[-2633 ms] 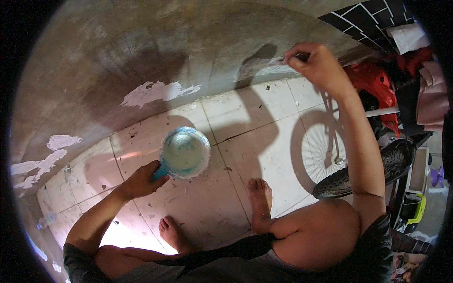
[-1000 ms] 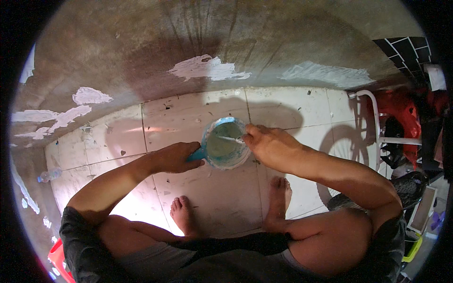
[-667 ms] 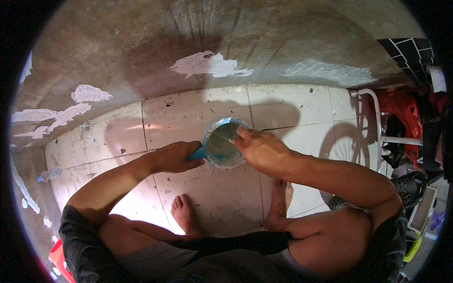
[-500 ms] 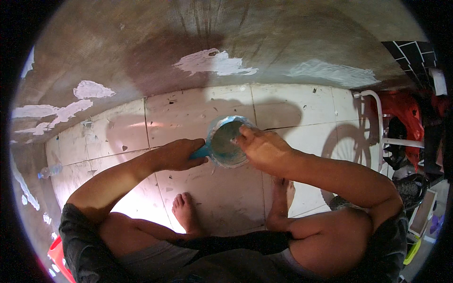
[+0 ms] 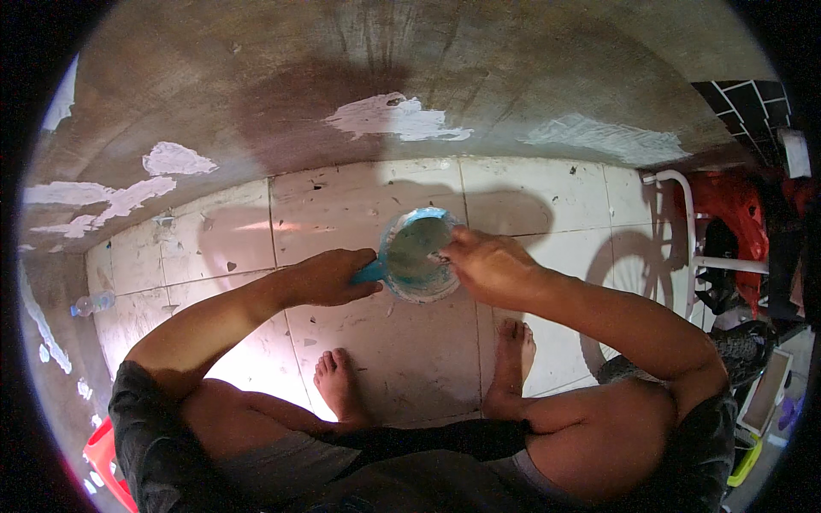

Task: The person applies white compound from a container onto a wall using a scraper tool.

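A blue plastic dipper [image 5: 396, 282] with white smears round its rim is held over the tiled floor between my feet. My left hand [image 5: 335, 275] is closed round its handle. A greyish-green layer [image 5: 416, 241] shows inside; whether it is liquid or the bottom I cannot tell. At the right side of the rim is my right hand [image 5: 493, 267], its fingers pinched together and pointing into the dipper. Whatever those fingers hold is hidden, apart from a small pale bit by the fingertips.
Ahead stands a brown-grey wall [image 5: 282, 94] with white filler patches [image 5: 400, 117]. Dark flakes dot the white floor tiles [image 5: 329, 201]. A plastic bottle [image 5: 92, 304] lies far left. To the right are a white metal frame [image 5: 687, 205], a wheel [image 5: 611, 282] and a red bag [image 5: 735, 218].
My right hand has shifted slightly right and down at the dipper's rim. The dipper and my left hand have moved very slightly right in the picture, as has the background.
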{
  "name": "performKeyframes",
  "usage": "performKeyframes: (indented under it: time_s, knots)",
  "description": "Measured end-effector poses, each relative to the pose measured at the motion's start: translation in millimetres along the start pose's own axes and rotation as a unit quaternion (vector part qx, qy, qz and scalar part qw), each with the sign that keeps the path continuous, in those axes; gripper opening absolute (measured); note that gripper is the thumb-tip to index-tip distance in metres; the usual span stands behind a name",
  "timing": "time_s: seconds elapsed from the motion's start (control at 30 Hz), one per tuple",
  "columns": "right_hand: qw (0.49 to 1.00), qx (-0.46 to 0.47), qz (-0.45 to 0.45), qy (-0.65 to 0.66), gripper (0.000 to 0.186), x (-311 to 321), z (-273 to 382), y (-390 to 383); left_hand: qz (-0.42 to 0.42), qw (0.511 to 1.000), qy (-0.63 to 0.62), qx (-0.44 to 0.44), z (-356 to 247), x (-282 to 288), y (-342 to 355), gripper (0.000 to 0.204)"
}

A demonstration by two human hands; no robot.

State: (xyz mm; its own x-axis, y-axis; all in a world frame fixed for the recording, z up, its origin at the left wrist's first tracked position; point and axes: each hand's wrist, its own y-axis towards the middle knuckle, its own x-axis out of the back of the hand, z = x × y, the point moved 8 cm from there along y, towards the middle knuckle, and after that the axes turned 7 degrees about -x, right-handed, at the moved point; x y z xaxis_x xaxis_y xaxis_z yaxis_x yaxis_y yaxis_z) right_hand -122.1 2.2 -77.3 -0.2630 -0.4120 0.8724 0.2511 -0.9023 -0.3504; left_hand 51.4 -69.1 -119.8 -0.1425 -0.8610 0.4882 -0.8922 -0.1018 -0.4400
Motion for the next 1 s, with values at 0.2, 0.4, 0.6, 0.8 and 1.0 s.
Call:
performKeyframes:
  time_s: [0.2,0.4,0.6,0.8,1.0]
  knots:
    - [0.964,-0.078,0.007,0.253,0.026,21,-47,-15,-0.024,1.000,-0.021,-0.002,6,3,0,0.046]
    - [0.883,-0.107,0.041,0.454,0.026,33,-77,-35,-0.004,0.999,0.005,0.045,11,7,5,0.048]
    - [0.857,-0.148,0.020,0.494,0.026,69,-100,-73,0.007,0.998,0.001,0.059,26,2,-2,0.050]
    - [0.879,-0.197,-0.182,0.394,0.022,120,-155,-103,0.032,0.996,-0.007,0.086,25,3,-1,0.051]
    - [0.872,-0.274,-0.251,0.319,0.022,123,-197,-92,0.039,0.995,0.032,0.088,22,5,-3,0.051]
